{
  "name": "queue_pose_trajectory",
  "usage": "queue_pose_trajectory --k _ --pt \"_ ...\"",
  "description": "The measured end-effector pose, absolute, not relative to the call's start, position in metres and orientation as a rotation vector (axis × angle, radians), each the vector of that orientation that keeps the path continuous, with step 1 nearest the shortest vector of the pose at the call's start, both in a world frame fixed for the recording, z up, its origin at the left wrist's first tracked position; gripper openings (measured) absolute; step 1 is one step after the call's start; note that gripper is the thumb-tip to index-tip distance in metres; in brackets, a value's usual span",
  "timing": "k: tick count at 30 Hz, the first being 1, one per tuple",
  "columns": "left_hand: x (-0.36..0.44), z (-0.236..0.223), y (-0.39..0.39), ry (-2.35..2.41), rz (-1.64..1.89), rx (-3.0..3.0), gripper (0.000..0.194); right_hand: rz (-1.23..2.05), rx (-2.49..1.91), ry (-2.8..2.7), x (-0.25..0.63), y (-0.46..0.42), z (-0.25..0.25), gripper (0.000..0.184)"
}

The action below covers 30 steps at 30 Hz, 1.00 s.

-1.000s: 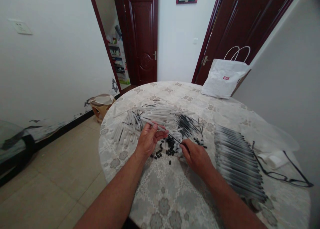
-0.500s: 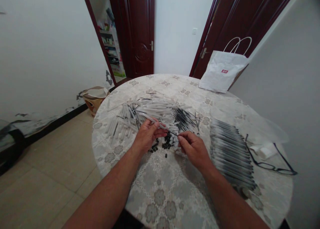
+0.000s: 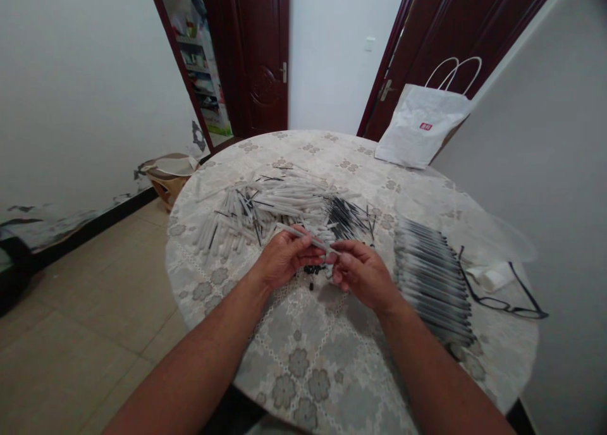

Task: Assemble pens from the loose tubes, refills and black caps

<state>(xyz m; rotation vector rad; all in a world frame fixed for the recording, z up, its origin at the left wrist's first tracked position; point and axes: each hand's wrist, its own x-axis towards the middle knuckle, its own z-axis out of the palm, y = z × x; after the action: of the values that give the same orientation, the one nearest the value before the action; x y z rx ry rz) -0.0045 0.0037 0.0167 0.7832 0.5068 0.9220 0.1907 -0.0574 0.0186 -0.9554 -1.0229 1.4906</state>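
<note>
Evidently, the step in hand is close two-handed work on one pale tube [image 3: 296, 231], held at a slant just in front of the pile [image 3: 289, 201] of similar tubes. L hand [image 3: 287, 261]: thumb and fingers pinched round the tube. R hand [image 3: 358, 267]: fingertips narrowed on its other end; whether anything sits inside that end, can't tell. Judged fit-up work; next move would call for a steady L grip, tube end kept in line, light R pressure (slim parts, prob. easy to bend). Stock obs.: dark rods [image 3: 345, 217] heaped at the pile's R edge; small black pieces [image 3: 311, 286] in front of the pile, partly hidden by the hands. Well R of the pile: a neat row of tubes [image 3: 431, 277] w/ dark middles, then eyeglasses [image 3: 505, 305] and clear plastic film [image 3: 497, 232]. Round table [image 3: 308, 343], patterned cloth, grey flowers. White paper bag [image 3: 420, 131] stands beyond the pile, to R, near table edge. Room: two dark red doors [image 3: 263, 49] behind the pile; stool [image 3: 171, 185] on tiled floor [image 3: 95, 334], L of the pile; L wall [image 3: 85, 93] peeling low down.
</note>
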Motion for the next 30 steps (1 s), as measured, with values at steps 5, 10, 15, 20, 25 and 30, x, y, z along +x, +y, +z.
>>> queue_pose_trajectory --k 5,10,15,20,25,30 --pt "-0.001 0.012 -0.002 0.472 0.821 0.777 0.028 1.406 -1.062 -1.108 0.187 -0.053 0.005 0.036" --pt "-0.006 0.015 0.007 0.501 1.003 0.635 0.027 1.096 -1.254 -1.595 0.187 -0.059 0.013 0.023" --pt "-0.013 0.017 0.015 0.559 1.179 0.563 0.026 0.499 -1.467 -2.427 0.166 -0.069 0.019 0.019" --pt "-0.012 0.015 0.015 0.538 1.203 0.606 0.030 0.237 -1.728 -2.633 0.147 -0.071 0.013 0.020" --pt "-0.011 0.015 0.015 0.531 1.198 0.629 0.032 0.262 -1.676 -2.500 0.156 -0.069 0.014 0.013" --pt "-0.010 0.014 0.015 0.535 1.175 0.641 0.032 0.173 -1.714 -2.562 0.159 -0.068 0.015 0.014"
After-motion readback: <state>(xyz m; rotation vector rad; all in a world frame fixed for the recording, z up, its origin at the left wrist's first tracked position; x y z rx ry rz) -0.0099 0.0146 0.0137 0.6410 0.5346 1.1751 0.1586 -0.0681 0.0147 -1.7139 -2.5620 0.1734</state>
